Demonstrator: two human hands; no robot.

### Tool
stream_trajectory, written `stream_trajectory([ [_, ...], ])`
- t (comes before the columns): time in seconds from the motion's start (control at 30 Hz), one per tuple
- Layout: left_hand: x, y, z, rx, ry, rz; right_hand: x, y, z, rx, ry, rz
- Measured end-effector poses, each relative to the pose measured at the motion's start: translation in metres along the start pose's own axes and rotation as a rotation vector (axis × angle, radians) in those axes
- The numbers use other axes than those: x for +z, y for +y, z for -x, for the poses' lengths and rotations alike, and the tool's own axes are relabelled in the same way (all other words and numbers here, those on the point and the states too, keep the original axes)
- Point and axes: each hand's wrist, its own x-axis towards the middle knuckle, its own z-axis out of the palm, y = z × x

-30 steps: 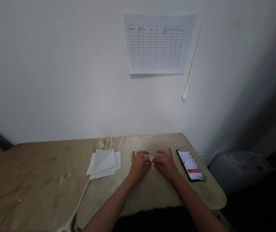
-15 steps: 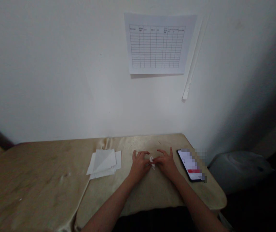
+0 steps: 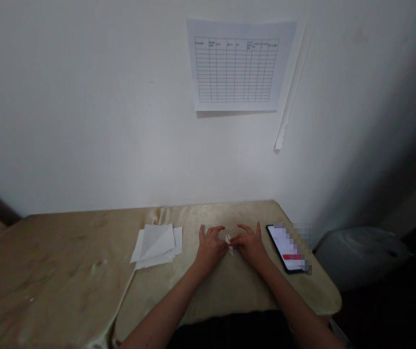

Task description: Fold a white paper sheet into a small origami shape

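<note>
A small folded piece of white paper is pinched between my two hands, low over the cloth-covered table. My left hand grips its left side with thumb and forefinger while the other fingers fan upward. From the other side, my right hand pinches the same paper, its remaining fingers raised. The fingertips nearly meet and cover much of the paper, so its exact folded shape is hard to make out.
Left of my hands lies a stack of white paper sheets. A phone with a lit screen rests at the right. The table meets a wall bearing a printed chart. A pale bag stands beyond the right edge.
Both hands keep their pinch on the folded paper. The fingertips have shifted very slightly; the sheets and phone have not moved.
</note>
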Motion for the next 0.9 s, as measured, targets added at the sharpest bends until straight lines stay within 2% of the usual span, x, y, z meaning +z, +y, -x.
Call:
stream_trajectory([
  [0.27,-0.002,0.004,0.002,-0.010,-0.004,-0.058,-0.008,0.000,0.000,-0.056,-0.049,0.068],
  [0.4,-0.002,-0.002,0.005,-0.018,-0.034,-0.019,-0.012,0.003,0.003,-0.012,-0.094,0.062],
  [0.57,-0.004,-0.009,0.005,-0.077,-0.105,0.071,-0.007,0.004,0.005,0.066,-0.078,0.031],
  [0.9,-0.003,-0.002,0.002,-0.151,-0.106,0.087,0.001,0.004,0.003,0.113,-0.074,-0.028],
])
